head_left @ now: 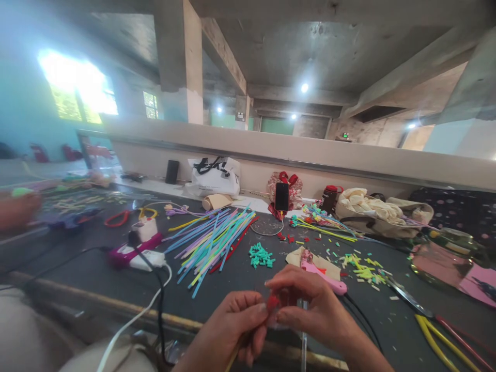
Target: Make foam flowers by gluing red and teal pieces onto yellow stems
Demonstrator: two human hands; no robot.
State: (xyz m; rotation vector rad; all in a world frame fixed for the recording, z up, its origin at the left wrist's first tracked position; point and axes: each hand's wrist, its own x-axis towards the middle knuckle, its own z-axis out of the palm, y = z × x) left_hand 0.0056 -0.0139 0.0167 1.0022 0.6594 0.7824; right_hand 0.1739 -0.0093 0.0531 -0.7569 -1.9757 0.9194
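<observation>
— What's in the fingers?
— A small red piece (272, 302), soft-looking, partly hidden. The left hand (236, 325) and right hand (310, 305) both pinch it low above the near edge of the dark desk (240, 281).
— Nearby?
— A fan of coloured strips (211, 240).

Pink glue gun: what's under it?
The pink glue gun lies on a tan scrap on the dark table. The right hand covers its near end, so what lies under that part can't be seen.
</observation>
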